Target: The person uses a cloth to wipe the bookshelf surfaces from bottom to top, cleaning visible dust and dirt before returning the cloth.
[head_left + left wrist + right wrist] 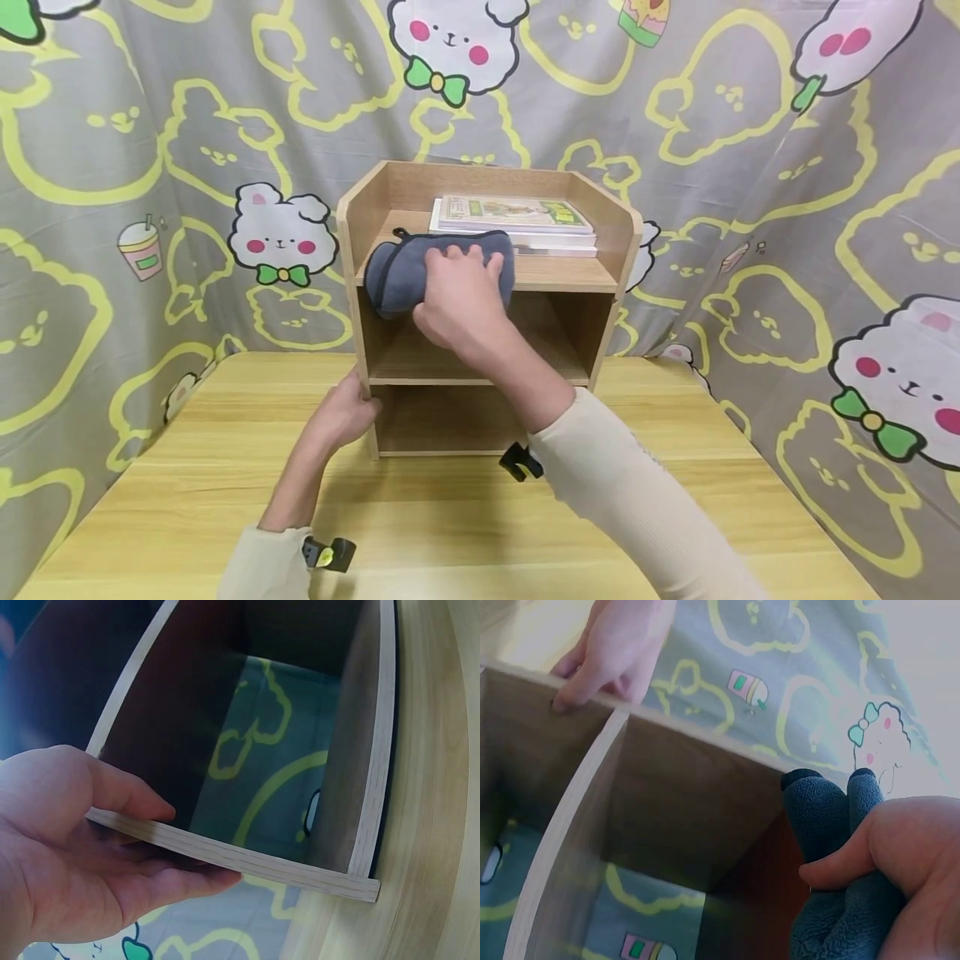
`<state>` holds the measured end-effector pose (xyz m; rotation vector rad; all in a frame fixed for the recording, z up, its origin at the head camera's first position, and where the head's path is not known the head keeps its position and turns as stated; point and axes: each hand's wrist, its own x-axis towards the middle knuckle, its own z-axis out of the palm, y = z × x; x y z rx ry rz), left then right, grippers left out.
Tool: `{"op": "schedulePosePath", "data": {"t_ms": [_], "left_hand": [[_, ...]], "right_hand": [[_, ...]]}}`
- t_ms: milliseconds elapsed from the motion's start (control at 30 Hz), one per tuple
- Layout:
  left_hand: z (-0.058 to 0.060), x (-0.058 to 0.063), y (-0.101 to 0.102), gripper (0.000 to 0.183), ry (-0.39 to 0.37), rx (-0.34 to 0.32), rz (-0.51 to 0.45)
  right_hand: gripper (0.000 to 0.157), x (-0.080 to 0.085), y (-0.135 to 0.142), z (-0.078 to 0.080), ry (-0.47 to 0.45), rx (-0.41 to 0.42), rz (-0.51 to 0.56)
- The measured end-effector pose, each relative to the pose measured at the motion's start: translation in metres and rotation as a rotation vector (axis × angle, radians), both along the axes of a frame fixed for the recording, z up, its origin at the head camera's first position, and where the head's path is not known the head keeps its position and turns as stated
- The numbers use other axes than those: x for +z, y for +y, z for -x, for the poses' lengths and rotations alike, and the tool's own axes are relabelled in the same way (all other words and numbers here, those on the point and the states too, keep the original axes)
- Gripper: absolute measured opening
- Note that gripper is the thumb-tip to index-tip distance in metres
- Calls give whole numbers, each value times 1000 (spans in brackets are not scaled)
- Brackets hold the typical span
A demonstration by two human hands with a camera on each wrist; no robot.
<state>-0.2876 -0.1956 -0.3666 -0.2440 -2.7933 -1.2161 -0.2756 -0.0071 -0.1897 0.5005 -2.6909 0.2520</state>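
Note:
My right hand (461, 304) grips a folded, blue-grey fleecy item (397, 271) with black edging and a small black loop, in front of the wooden shelf's top board. In the right wrist view the thumb presses into the soft fleece (817, 817), which bulges on both sides; its exact kind cannot be told. My left hand (347, 412) holds the left side panel of the wooden shelf unit (480, 382). The left wrist view shows its thumb inside the panel edge (247, 859) and its fingers outside.
Several books (517, 221) lie stacked on the top board, between raised side walls. Two open compartments are below. The unit stands on a light wooden table (450, 533). A grey patterned curtain (750, 208) hangs behind and at both sides.

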Motion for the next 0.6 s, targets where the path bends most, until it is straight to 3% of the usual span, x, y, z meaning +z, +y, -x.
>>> {"op": "schedulePosePath", "data": {"t_ms": [267,600], "left_hand": [[0,-1,0,68,66,-44,0],[1,0,-1,65,72,-34,32]], "right_hand": [[46,-3,-31,-6,21,14,-13],[52,-6,-28,-5,44,43,-27]]}}
